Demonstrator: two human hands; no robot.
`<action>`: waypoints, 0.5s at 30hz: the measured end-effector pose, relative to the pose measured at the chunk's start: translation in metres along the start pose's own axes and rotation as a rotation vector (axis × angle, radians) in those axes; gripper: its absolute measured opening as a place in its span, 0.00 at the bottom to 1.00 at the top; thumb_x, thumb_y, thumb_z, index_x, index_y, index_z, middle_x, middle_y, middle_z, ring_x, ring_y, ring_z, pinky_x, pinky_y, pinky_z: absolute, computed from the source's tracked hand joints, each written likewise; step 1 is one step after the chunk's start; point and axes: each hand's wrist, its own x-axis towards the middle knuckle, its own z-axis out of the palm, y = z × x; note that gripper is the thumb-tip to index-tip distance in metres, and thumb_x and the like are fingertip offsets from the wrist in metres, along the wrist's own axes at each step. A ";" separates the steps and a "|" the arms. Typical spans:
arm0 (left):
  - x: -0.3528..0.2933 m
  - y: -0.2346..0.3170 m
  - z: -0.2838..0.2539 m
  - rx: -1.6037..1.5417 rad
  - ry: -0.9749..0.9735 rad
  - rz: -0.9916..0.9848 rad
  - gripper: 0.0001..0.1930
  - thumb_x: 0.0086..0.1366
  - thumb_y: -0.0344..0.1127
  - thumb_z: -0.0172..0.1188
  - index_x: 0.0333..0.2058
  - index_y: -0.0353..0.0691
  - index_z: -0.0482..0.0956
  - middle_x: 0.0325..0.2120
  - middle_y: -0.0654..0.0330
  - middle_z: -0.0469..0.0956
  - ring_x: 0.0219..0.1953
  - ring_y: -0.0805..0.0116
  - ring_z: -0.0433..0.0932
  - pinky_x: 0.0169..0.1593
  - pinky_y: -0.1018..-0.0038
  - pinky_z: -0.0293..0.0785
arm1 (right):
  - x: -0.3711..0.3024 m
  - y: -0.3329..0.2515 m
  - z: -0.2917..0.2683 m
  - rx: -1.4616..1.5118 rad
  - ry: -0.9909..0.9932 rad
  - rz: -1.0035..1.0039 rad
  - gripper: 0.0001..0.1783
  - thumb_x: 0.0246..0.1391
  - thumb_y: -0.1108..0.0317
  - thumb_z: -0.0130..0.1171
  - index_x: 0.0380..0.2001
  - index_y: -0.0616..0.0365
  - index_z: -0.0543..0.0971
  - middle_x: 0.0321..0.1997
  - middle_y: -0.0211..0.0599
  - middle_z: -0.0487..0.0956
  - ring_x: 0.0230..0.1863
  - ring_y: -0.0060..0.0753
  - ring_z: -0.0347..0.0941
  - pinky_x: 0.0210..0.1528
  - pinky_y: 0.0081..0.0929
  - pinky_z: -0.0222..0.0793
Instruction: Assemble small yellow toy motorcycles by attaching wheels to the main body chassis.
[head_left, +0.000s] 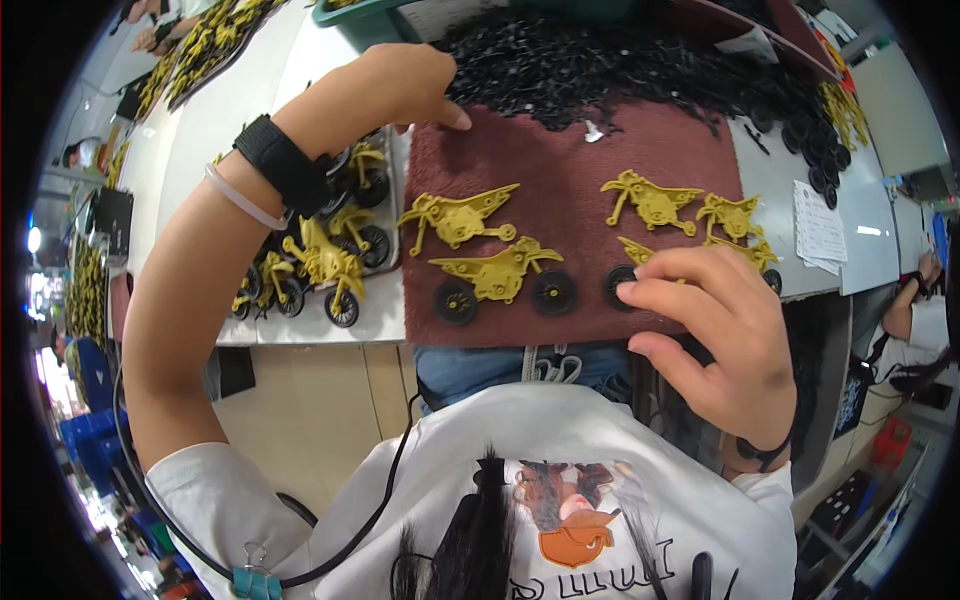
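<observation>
My left hand (pixel 415 85) reaches across to the near left edge of a pile of small black plastic parts (pixel 560 65). Its thumb points down over the maroon cloth (pixel 570 150); the other fingers are mostly hidden. My right hand (pixel 725 330) hovers low over the cloth's near right side, thumb and fingers apart. Its fingertips are at a black toy wheel (pixel 617 287), beside a yellow toy motorcycle body (pixel 633 248) that the hand partly covers. Left of it lies a yellow motorcycle body (pixel 497 272) with a black wheel at each end. Behind that is a wheelless body (pixel 460 217).
More yellow bodies (pixel 655 203) lie on the cloth's right side. A tray at left holds several wheeled toy motorcycles (pixel 325 260). Loose black wheels (pixel 815 145) and paper sheets (pixel 820 225) are at right. A green bin (pixel 350 12) stands behind. Another person's arm (pixel 900 305) shows far right.
</observation>
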 end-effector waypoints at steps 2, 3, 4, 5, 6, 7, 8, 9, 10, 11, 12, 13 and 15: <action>0.014 -0.005 0.010 0.090 0.079 0.044 0.22 0.59 0.50 0.64 0.21 0.32 0.82 0.15 0.56 0.80 0.20 0.62 0.80 0.28 0.67 0.76 | -0.009 0.007 -0.011 -0.031 -0.012 0.038 0.19 0.36 0.71 0.69 0.38 0.56 0.80 0.39 0.36 0.77 0.38 0.41 0.74 0.40 0.35 0.68; 0.020 -0.007 0.011 0.089 0.080 0.061 0.22 0.59 0.50 0.64 0.21 0.32 0.82 0.15 0.56 0.80 0.20 0.62 0.80 0.28 0.67 0.76 | -0.012 0.012 -0.017 -0.053 -0.005 0.056 0.18 0.37 0.71 0.68 0.37 0.57 0.80 0.39 0.37 0.77 0.38 0.43 0.74 0.40 0.35 0.69; 0.025 -0.008 0.008 0.065 -0.037 0.003 0.20 0.59 0.47 0.64 0.25 0.31 0.82 0.16 0.55 0.80 0.20 0.62 0.81 0.26 0.67 0.77 | -0.015 0.016 -0.024 -0.059 0.000 0.069 0.18 0.37 0.71 0.68 0.37 0.57 0.80 0.39 0.37 0.77 0.38 0.43 0.74 0.40 0.35 0.69; 0.028 -0.008 0.006 0.039 -0.155 -0.058 0.18 0.59 0.44 0.64 0.29 0.30 0.82 0.17 0.54 0.81 0.19 0.61 0.81 0.24 0.68 0.77 | -0.017 0.020 -0.031 -0.060 0.010 0.117 0.17 0.38 0.72 0.67 0.37 0.58 0.80 0.39 0.38 0.77 0.38 0.43 0.74 0.40 0.35 0.69; 0.030 -0.008 0.006 0.039 -0.153 -0.049 0.18 0.59 0.44 0.64 0.29 0.30 0.82 0.17 0.54 0.81 0.19 0.61 0.81 0.24 0.68 0.77 | -0.018 0.024 -0.037 -0.061 0.018 0.162 0.16 0.39 0.72 0.66 0.37 0.59 0.80 0.39 0.39 0.78 0.39 0.44 0.74 0.40 0.34 0.69; 0.033 -0.006 0.006 -0.012 -0.184 -0.056 0.17 0.59 0.42 0.64 0.28 0.29 0.81 0.17 0.54 0.81 0.18 0.62 0.81 0.23 0.69 0.77 | -0.017 0.033 -0.045 -0.058 0.030 0.161 0.15 0.41 0.74 0.65 0.37 0.60 0.80 0.37 0.40 0.78 0.38 0.42 0.74 0.40 0.33 0.69; 0.033 -0.006 0.007 -0.066 -0.215 -0.066 0.17 0.59 0.41 0.64 0.28 0.27 0.81 0.17 0.54 0.81 0.16 0.63 0.80 0.22 0.70 0.77 | -0.014 0.040 -0.052 -0.063 0.033 0.171 0.15 0.41 0.74 0.65 0.37 0.60 0.80 0.37 0.40 0.78 0.38 0.42 0.74 0.40 0.33 0.69; 0.035 -0.008 0.006 -0.104 -0.247 -0.057 0.15 0.58 0.38 0.62 0.25 0.27 0.81 0.17 0.54 0.81 0.16 0.65 0.80 0.22 0.71 0.77 | -0.009 0.049 -0.059 -0.081 0.020 0.172 0.14 0.42 0.73 0.64 0.37 0.60 0.79 0.36 0.39 0.79 0.37 0.40 0.74 0.40 0.32 0.69; 0.036 -0.011 0.006 -0.103 -0.251 -0.053 0.15 0.58 0.38 0.62 0.25 0.27 0.81 0.17 0.54 0.81 0.16 0.65 0.80 0.22 0.71 0.77 | -0.004 0.061 -0.064 -0.093 0.005 0.170 0.14 0.44 0.72 0.63 0.37 0.61 0.79 0.36 0.39 0.79 0.36 0.37 0.75 0.40 0.30 0.69; 0.036 -0.015 0.007 -0.142 -0.290 -0.052 0.14 0.59 0.36 0.60 0.25 0.27 0.81 0.17 0.54 0.81 0.16 0.66 0.80 0.22 0.71 0.77 | 0.005 0.075 -0.068 -0.116 -0.026 0.177 0.13 0.45 0.71 0.62 0.37 0.61 0.79 0.34 0.38 0.80 0.35 0.35 0.75 0.39 0.29 0.69; 0.035 -0.017 0.008 -0.182 -0.330 -0.052 0.13 0.59 0.35 0.58 0.24 0.27 0.81 0.17 0.54 0.81 0.16 0.66 0.80 0.21 0.72 0.76 | 0.016 0.091 -0.071 -0.138 -0.059 0.182 0.12 0.47 0.70 0.61 0.37 0.61 0.79 0.33 0.38 0.80 0.34 0.33 0.76 0.39 0.28 0.70; 0.035 -0.017 0.007 -0.182 -0.328 -0.046 0.13 0.59 0.35 0.58 0.24 0.27 0.81 0.17 0.54 0.81 0.16 0.66 0.80 0.21 0.72 0.76 | 0.024 0.108 -0.073 -0.140 -0.064 0.193 0.12 0.48 0.69 0.61 0.37 0.62 0.80 0.33 0.37 0.80 0.34 0.33 0.76 0.38 0.28 0.70; 0.035 -0.014 0.006 -0.197 -0.320 -0.091 0.13 0.59 0.32 0.54 0.24 0.28 0.81 0.17 0.55 0.81 0.16 0.67 0.80 0.21 0.72 0.76 | 0.040 0.141 -0.067 -0.160 -0.086 0.216 0.11 0.48 0.68 0.61 0.35 0.62 0.80 0.31 0.37 0.81 0.34 0.32 0.77 0.38 0.28 0.71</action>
